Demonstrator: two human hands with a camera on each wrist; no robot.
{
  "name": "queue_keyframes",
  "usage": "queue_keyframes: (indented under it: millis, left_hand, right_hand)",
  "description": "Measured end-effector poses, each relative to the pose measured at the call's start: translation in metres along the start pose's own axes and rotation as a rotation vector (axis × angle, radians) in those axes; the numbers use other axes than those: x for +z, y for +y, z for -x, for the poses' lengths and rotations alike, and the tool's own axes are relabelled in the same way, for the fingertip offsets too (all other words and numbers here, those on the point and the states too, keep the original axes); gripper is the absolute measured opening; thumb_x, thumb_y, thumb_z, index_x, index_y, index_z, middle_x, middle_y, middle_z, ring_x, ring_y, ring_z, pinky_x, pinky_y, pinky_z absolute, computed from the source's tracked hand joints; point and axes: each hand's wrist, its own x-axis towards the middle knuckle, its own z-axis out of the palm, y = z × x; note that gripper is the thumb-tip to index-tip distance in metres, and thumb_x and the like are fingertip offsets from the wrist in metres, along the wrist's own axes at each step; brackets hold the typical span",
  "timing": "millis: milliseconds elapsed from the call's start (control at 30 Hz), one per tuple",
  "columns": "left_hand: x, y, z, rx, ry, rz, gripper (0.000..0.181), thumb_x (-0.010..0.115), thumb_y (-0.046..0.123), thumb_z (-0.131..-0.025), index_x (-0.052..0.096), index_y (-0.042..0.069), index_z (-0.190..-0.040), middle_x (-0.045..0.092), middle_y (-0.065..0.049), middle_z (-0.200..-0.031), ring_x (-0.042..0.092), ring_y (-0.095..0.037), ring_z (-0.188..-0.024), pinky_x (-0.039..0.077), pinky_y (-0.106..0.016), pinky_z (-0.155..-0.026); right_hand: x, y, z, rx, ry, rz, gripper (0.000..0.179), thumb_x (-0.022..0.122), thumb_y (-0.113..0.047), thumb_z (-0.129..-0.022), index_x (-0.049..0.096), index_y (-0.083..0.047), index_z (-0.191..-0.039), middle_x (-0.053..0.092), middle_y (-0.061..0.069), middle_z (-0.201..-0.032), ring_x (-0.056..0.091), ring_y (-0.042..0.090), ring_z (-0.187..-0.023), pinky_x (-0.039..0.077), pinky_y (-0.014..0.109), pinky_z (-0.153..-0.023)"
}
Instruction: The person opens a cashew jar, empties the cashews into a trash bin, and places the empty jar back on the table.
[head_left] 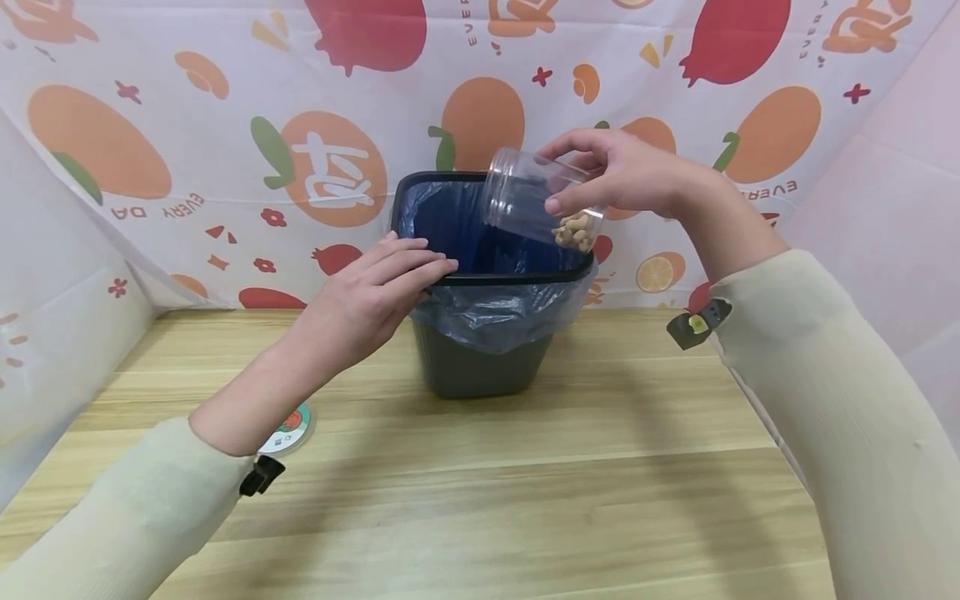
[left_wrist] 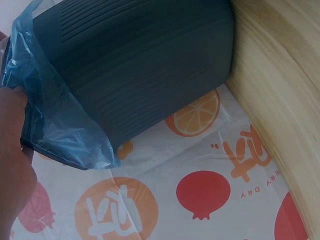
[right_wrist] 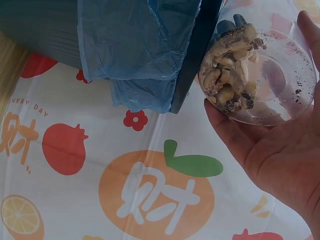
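Observation:
Over the trash bin point(head_left: 483, 367), my right hand point(head_left: 626, 175) grips a clear plastic jar point(head_left: 525, 196) tipped on its side, its mouth facing left. Tan, peanut-like pieces point(head_left: 576, 232) with dark crumbs lie in the jar's base end; the right wrist view shows these pieces point(right_wrist: 230, 70) through the round bottom. My left hand point(head_left: 371, 287) holds the bin's near-left rim, fingers over the top and thumb on the outside. A translucent blue bag point(left_wrist: 70, 120) lines the bin and hangs over its black rim point(head_left: 517, 279).
A round lid point(head_left: 294, 431) with a printed label lies on the wooden table point(head_left: 480, 492), partly hidden by my left forearm. Behind the bin hangs a fruit-printed cloth point(head_left: 330, 167); pale cloth walls stand on both sides.

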Motion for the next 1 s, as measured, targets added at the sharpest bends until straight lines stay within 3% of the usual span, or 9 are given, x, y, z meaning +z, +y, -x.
queue_keyframes:
  millis: [267, 500, 1000]
  left_hand:
    - [0.0, 0.001, -0.001, -0.006, 0.011, 0.024, 0.057, 0.074, -0.006, -0.084, 0.062, 0.014, -0.137, 0.064, -0.012, -0.128, 0.055, -0.03, -0.126, 0.038, -0.054, -0.113]
    - [0.0, 0.0, -0.001, -0.009, 0.0, 0.019, 0.059, 0.074, -0.006, -0.084, 0.061, 0.014, -0.138, 0.064, -0.012, -0.128, 0.055, -0.031, -0.127, 0.037, -0.053, -0.114]
    - [0.0, 0.0, -0.001, -0.009, -0.001, 0.022, 0.057, 0.073, -0.005, -0.085, 0.061, 0.014, -0.137, 0.064, -0.012, -0.128, 0.055, -0.031, -0.127, 0.037, -0.053, -0.114]
  right_hand:
    - [-0.001, -0.004, -0.006, 0.037, -0.018, 0.068, 0.075, 0.082, -0.048, -0.078, 0.047, -0.033, -0.143, 0.057, 0.001, -0.132, 0.052, 0.024, -0.12, 0.045, 0.048, -0.101]
    - [-0.002, -0.008, -0.01, 0.034, -0.046, 0.101, 0.076, 0.082, -0.046, -0.079, 0.046, -0.029, -0.143, 0.054, 0.006, -0.137, 0.05, 0.027, -0.122, 0.046, 0.048, -0.102]
    - [0.001, -0.014, -0.018, 0.026, -0.081, 0.134, 0.074, 0.083, -0.043, -0.08, 0.046, -0.026, -0.142, 0.054, 0.009, -0.131, 0.054, 0.028, -0.115, 0.049, 0.044, -0.098]
